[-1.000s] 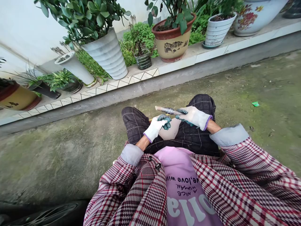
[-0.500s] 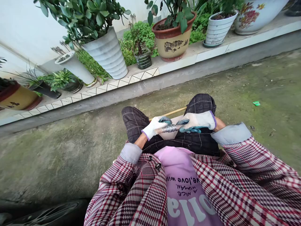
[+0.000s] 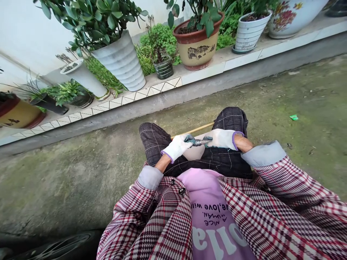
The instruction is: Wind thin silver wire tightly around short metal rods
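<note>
Both my hands wear white work gloves with blue-green palms and purple cuffs. Over my lap they hold a short stick point(image 3: 200, 142) with silvery wire wrapped around it. My left hand point(image 3: 177, 146) is closed on its left part, the fingers curled over the wrapping. My right hand point(image 3: 222, 139) closes on the right end, thumb on top; its other fingers are mostly hidden. Below the hands, a pale flat surface point(image 3: 195, 154) shows between my thighs; I cannot tell what it is. A thin yellowish pole point(image 3: 193, 130) lies across, just beyond the hands, between my knees.
A low tiled ledge point(image 3: 202, 74) runs across ahead, holding several potted plants, among them a white ribbed pot point(image 3: 121, 59) and a tan pot point(image 3: 197, 47). A green scrap point(image 3: 294, 117) lies on the mossy concrete at right. A dark wheel point(image 3: 65, 247) shows at bottom left.
My left fingers have shifted right, over the wire wrapping, covering more of it. My right hand has turned, its wrist dropping nearer my body. The view has shifted slightly.
</note>
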A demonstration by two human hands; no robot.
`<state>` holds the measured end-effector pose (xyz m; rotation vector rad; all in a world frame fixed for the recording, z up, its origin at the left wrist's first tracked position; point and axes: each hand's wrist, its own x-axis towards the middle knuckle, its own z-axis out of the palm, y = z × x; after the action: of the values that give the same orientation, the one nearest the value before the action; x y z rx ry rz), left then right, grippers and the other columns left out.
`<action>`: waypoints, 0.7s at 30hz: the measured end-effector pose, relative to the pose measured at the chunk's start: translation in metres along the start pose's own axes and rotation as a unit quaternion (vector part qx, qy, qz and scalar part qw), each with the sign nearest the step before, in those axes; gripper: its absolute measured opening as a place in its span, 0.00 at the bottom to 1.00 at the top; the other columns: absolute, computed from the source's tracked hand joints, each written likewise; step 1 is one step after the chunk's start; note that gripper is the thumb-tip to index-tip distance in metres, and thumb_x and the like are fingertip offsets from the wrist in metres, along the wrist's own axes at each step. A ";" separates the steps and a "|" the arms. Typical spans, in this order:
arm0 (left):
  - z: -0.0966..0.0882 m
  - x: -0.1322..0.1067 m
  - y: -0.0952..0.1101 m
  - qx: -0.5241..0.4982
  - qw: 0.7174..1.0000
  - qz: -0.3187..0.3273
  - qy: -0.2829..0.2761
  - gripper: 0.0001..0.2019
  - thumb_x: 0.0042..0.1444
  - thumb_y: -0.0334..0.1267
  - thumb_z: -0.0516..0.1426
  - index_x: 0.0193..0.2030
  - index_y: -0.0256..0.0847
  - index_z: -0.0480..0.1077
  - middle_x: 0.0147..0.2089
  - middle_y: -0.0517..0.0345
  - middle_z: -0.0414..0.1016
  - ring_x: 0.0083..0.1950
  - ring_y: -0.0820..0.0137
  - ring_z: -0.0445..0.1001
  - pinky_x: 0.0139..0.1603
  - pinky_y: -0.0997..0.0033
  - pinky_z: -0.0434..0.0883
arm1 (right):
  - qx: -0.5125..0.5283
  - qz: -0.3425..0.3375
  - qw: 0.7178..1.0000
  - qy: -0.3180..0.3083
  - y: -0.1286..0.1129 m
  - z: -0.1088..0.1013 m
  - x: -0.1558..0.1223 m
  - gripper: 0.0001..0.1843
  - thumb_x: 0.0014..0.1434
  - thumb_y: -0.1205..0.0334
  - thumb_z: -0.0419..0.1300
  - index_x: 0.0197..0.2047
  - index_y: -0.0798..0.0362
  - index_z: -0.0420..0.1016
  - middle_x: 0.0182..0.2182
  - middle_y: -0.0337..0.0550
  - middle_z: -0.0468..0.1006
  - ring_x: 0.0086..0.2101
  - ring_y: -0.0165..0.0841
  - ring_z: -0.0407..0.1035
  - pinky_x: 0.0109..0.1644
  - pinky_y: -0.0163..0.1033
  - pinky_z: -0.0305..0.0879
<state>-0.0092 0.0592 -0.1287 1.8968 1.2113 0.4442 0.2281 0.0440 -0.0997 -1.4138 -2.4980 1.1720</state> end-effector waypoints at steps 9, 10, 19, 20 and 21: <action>0.011 0.005 0.002 -0.312 0.947 -0.044 0.061 0.05 0.45 0.30 0.58 0.31 0.33 0.73 0.23 0.61 0.72 0.25 0.76 0.69 0.29 0.75 0.67 | 0.066 0.097 0.985 0.130 0.005 -0.009 0.015 0.13 0.57 0.56 0.62 0.41 0.55 0.80 0.22 0.39 0.74 0.21 0.28 0.64 0.22 0.33 0.55; 0.010 0.004 0.003 -0.326 0.942 -0.041 0.061 0.05 0.45 0.30 0.59 0.31 0.33 0.73 0.23 0.61 0.72 0.24 0.76 0.69 0.29 0.75 0.67 | 0.094 0.106 0.981 0.134 0.003 -0.008 0.014 0.14 0.57 0.56 0.62 0.43 0.55 0.79 0.21 0.37 0.72 0.19 0.27 0.62 0.20 0.33 0.54; 0.014 0.003 0.001 -0.341 0.939 0.002 0.043 0.08 0.49 0.35 0.61 0.35 0.32 0.74 0.26 0.55 0.76 0.27 0.73 0.72 0.32 0.71 0.69 | 0.346 0.104 0.929 0.085 -0.002 -0.011 0.009 0.18 0.57 0.52 0.64 0.46 0.56 0.74 0.22 0.39 0.73 0.14 0.25 0.60 0.15 0.31 0.57; 0.013 0.004 -0.001 -0.327 0.944 0.000 0.044 0.08 0.49 0.36 0.61 0.34 0.32 0.74 0.26 0.55 0.76 0.28 0.73 0.72 0.33 0.72 0.69 | 0.359 0.094 0.926 0.070 -0.001 -0.012 0.008 0.19 0.57 0.52 0.64 0.46 0.57 0.74 0.22 0.39 0.73 0.15 0.25 0.60 0.15 0.31 0.57; 0.012 0.005 -0.003 -0.310 0.950 -0.002 0.049 0.08 0.49 0.37 0.61 0.33 0.32 0.74 0.26 0.55 0.76 0.28 0.72 0.72 0.33 0.72 0.69 | 0.366 0.080 0.926 0.051 0.000 -0.012 0.007 0.19 0.56 0.52 0.65 0.45 0.57 0.74 0.22 0.39 0.74 0.15 0.25 0.61 0.15 0.30 0.57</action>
<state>-0.0007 0.0584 -0.1395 1.3416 0.9830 0.8177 0.2284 0.0563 -0.0932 -1.3963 -1.5965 1.7445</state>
